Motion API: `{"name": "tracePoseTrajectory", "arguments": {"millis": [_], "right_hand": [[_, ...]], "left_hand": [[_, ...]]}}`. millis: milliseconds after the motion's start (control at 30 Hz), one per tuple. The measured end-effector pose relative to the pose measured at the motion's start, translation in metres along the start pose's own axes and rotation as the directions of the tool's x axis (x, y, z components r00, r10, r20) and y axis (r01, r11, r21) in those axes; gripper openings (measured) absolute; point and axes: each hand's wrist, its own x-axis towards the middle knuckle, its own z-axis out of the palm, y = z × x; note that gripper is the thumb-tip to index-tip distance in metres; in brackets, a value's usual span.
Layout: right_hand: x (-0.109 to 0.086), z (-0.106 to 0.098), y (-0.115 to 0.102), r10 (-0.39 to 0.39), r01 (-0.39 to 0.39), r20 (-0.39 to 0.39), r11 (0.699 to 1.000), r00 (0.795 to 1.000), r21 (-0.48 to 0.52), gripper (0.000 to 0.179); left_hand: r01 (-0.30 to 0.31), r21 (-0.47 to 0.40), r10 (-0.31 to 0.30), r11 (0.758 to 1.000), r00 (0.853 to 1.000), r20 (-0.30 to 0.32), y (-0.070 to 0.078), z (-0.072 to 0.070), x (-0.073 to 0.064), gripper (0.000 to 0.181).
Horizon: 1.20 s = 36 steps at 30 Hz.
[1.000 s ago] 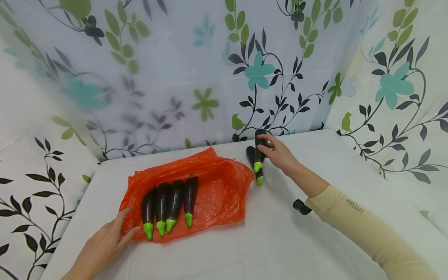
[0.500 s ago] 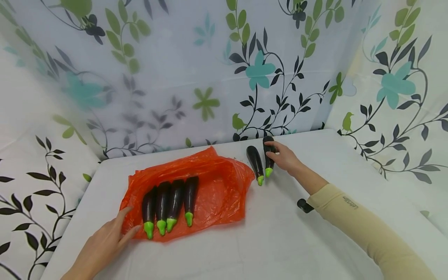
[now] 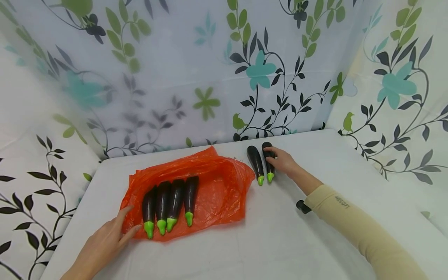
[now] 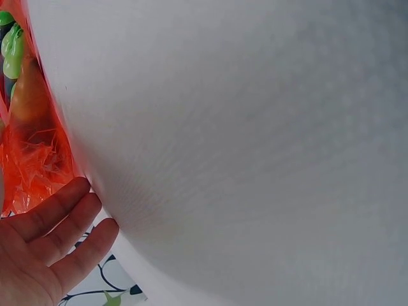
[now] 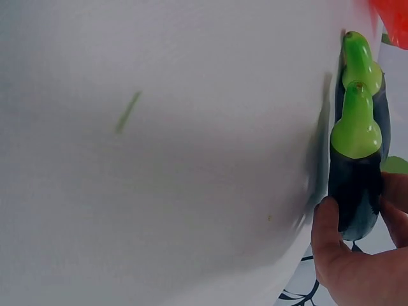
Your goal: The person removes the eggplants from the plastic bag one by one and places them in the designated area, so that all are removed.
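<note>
At the back of the table, my right hand point(image 3: 285, 161) pinches a dark purple eggplant point(image 3: 270, 168) with a bright green stem end. The right wrist view shows thumb and fingers point(image 5: 328, 229) on either side of this eggplant point(image 5: 357, 191). A second eggplant point(image 3: 255, 160) lies just left of it, nearly parallel. Several more eggplants point(image 3: 176, 200) lie in a row on a crumpled red plastic bag point(image 3: 218, 202). At the bag's left front edge rests my left hand point(image 3: 105, 237), fingers spread and holding nothing; in the left wrist view its fingers point(image 4: 64, 220) look relaxed.
A white cloth covers the table point(image 3: 280, 241). Patterned curtain sheets point(image 3: 164, 77) rise along its back and sides. A small black object point(image 3: 303, 207) shows beside the right sleeve point(image 3: 353, 221).
My right hand has brought its eggplant from above the other one over to the right and down beside it, then slightly nearer. The left hand and bag have stayed put.
</note>
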Motion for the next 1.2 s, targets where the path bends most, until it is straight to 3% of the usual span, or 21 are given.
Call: {"name": "tracePoseTrajectory", "arguments": {"millis": [500, 733, 1033, 1200], "right_hand": [[0.0001, 0.0057, -0.0022, -0.017, 0.017, 0.005, 0.998, 1.0, -0.064, 0.044], [-0.0002, 0.0067, -0.0034, -0.024, 0.025, 0.021, 0.996, 1.0, -0.088, 0.044], [-0.0027, 0.0045, -0.0067, -0.075, 0.075, 0.001, 0.99, 0.997, -0.12, 0.041], [-0.0017, 0.0056, -0.0065, -0.073, 0.072, 0.0, 0.991, 0.997, -0.117, 0.042]], "left_hand": [[-0.02, 0.006, 0.02, 1.0, 0.999, -0.026, 0.001, 0.0005, -0.0002, 0.085], [-0.009, 0.004, 0.009, 1.0, 1.0, -0.011, 0.0005, -0.0004, -0.0001, 0.086], [-0.015, 0.0, 0.015, 1.0, 1.0, -0.022, -0.0001, 0.0001, -0.0011, 0.087], [-0.029, 0.001, 0.029, 1.0, 0.998, -0.051, 0.0, 0.001, -0.0021, 0.085]]}}
